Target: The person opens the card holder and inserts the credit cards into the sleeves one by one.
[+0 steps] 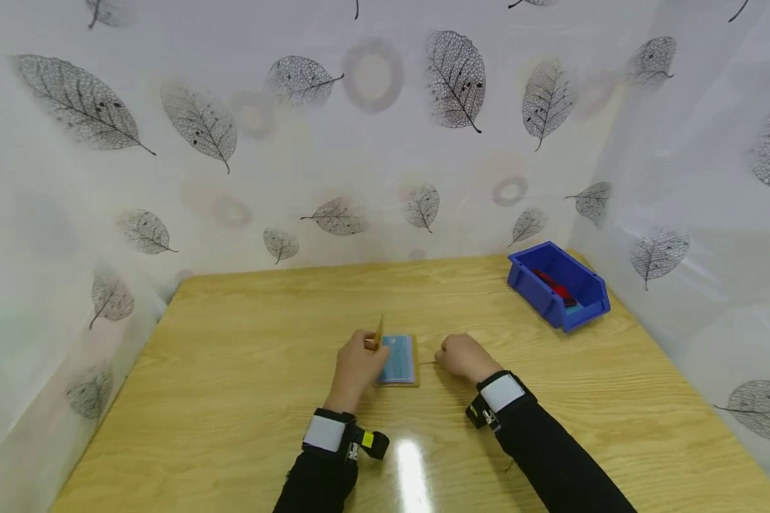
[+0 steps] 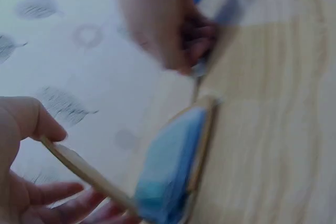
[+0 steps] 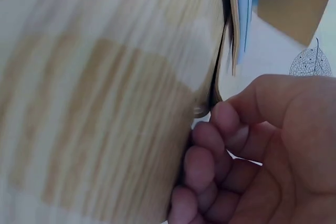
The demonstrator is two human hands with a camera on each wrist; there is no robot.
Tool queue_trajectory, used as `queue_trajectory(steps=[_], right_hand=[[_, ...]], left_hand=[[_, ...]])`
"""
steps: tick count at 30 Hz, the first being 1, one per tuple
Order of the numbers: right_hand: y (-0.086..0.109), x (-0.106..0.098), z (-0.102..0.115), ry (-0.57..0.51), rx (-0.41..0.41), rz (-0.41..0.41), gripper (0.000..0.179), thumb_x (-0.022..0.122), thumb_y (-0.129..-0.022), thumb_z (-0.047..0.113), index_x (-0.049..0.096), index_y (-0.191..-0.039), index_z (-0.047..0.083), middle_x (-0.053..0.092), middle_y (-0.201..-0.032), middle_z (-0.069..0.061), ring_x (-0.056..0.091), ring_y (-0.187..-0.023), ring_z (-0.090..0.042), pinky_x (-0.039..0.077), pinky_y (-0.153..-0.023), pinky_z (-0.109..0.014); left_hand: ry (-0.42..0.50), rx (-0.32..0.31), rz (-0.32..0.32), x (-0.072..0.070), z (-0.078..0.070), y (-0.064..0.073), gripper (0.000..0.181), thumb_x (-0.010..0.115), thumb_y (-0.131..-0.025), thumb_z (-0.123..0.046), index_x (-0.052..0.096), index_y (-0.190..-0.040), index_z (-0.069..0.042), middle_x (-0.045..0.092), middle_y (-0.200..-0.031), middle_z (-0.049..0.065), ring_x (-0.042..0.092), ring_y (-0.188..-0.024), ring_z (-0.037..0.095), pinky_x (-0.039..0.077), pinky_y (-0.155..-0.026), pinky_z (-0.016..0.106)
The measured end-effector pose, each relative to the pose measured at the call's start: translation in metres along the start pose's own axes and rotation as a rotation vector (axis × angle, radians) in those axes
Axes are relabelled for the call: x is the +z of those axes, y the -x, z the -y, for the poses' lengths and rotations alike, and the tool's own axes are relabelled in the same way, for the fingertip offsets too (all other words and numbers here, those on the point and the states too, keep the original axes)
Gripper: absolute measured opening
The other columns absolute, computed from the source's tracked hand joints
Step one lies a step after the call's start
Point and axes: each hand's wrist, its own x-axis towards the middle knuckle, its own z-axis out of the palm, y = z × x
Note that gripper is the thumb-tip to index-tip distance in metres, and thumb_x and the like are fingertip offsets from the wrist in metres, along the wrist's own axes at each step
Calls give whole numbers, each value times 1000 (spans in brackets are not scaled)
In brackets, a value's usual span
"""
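A small tan card holder [image 1: 416, 370] lies opened on the table, with blue sleeves [image 1: 396, 358] inside it. My left hand [image 1: 361, 363] grips its front cover [image 2: 86, 174] between thumb and fingers, keeping it raised at the left. From the right edge a thin strap [image 1: 428, 363] runs out to my right hand [image 1: 465, 356]. In the right wrist view, the thumb and forefinger pinch the strap's end [image 3: 219, 85], close to a round metal snap [image 3: 199, 111]. The other right fingers are curled against the tabletop. The left wrist view is blurred.
A blue plastic bin [image 1: 558, 288] stands at the table's back right corner, with a red item [image 1: 555, 286] in it. A white leaf-patterned curtain [image 1: 372, 142] borders the wooden table [image 1: 244, 342] at the back and sides.
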Motion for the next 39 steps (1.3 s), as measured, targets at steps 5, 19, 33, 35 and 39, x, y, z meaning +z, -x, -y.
queue_trajectory(steps=[5, 19, 33, 35, 39], right_hand=[[0, -1, -2, -2, -16, 24, 32, 53, -96, 12, 54, -64, 8, 43, -59, -2, 39, -53, -15, 32, -53, -27], [-3, -3, 1, 16, -18, 41, 38, 53, -96, 12, 45, -59, 12, 39, -56, -1, 36, -51, -15, 30, -51, -27], [-1, -3, 0, 3, -22, 46, 40, 52, -96, 13, 41, -57, 14, 36, -55, 1, 34, -49, -13, 29, -51, -25], [-1, -2, 1, 12, -23, 44, 39, 53, -96, 13, 43, -58, 14, 38, -56, 1, 35, -50, -14, 30, -52, -26], [-1, -2, 2, 22, 1, 37, 37, 53, -96, 14, 48, -60, 12, 41, -58, -1, 38, -52, -15, 31, -53, -27]], left_hand=[[141, -81, 16, -33, 22, -2, 38, 60, -87, -8, 61, -123, 3, 63, -97, 17, 64, -72, 23, 57, -60, 35], [-295, -144, -107, -50, 46, 1, 56, 81, -79, -17, 52, -119, 10, 62, -98, 23, 60, -84, 35, 49, -70, 47], [-621, 138, -25, 2, 1, -9, 68, 76, -83, -38, 54, -130, 6, 63, -108, 27, 61, -98, 43, 51, -83, 50], [-654, 84, -7, 11, -4, -9, 80, 73, -80, -53, 54, -131, 5, 62, -110, 26, 59, -97, 44, 50, -81, 52], [-699, 6, 15, 26, -6, -8, 91, 73, -72, -66, 55, -131, 1, 56, -115, 27, 51, -100, 45, 47, -79, 58]])
